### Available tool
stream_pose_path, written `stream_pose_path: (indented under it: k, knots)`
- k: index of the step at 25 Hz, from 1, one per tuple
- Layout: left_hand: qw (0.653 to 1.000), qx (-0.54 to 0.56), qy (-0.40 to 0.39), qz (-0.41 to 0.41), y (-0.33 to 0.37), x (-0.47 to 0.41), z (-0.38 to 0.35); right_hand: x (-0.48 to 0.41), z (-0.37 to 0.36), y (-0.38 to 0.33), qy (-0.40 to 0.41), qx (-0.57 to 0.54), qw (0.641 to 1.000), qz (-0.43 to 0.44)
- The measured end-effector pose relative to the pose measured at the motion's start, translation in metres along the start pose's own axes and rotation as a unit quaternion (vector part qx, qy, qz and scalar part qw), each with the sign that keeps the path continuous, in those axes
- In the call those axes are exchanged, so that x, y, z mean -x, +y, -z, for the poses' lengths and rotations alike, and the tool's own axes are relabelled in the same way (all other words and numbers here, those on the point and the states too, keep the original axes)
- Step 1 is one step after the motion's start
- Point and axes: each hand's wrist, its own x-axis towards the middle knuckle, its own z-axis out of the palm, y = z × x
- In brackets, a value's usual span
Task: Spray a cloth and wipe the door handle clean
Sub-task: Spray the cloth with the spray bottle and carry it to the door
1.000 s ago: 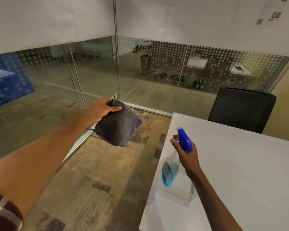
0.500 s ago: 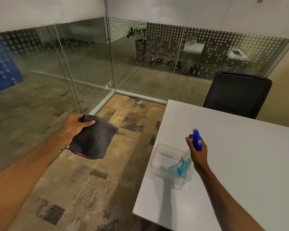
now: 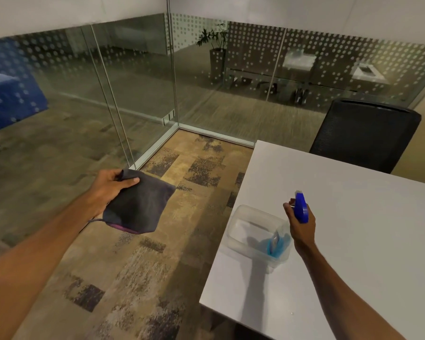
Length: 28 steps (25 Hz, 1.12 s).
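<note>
My left hand [image 3: 108, 190] grips a folded dark grey cloth [image 3: 140, 204] by its upper corner, holding it out over the carpet left of the table. My right hand [image 3: 301, 223] is closed around the blue trigger head of a spray bottle [image 3: 301, 208]. The bottle's clear body with blue liquid [image 3: 276, 244] hangs down inside a clear plastic container [image 3: 245, 229] on the white table. No door handle shows in this view.
The white table [image 3: 353, 241] fills the right side, with a black mesh chair [image 3: 363, 136] behind it. Glass walls [image 3: 138, 89] with dotted frosting meet in a corner ahead. Patterned carpet [image 3: 157, 266] covers the floor between the glass and the table.
The bottle has come down from beside the table edge into the clear container. The cloth hand has lowered and drawn back a little. The view has tilted down.
</note>
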Motion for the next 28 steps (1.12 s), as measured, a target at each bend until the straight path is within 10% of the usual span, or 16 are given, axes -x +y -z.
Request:
stream_pose_path:
  k: [16, 21, 25, 28]
  knots:
    - [0.995, -0.079, -0.019, -0.055, 0.002, 0.078, 0.13, 0.105, -0.059, -0.002, 0.216, 0.086, 0.972, -0.033]
    - [0.983, -0.131, -0.098, -0.08, 0.006, 0.133, 0.196, 0.21, -0.213, -0.088, -0.188, 0.108, 0.97, 0.112]
    - [0.97, -0.178, -0.148, -0.074, 0.004, 0.177, 0.253, 0.296, -0.328, -0.167, -0.542, 0.131, 0.801, 0.218]
    - [0.971, -0.181, -0.14, -0.072, -0.004, 0.207, 0.294, 0.353, -0.381, -0.193, -0.666, 0.17, 0.686, 0.239]
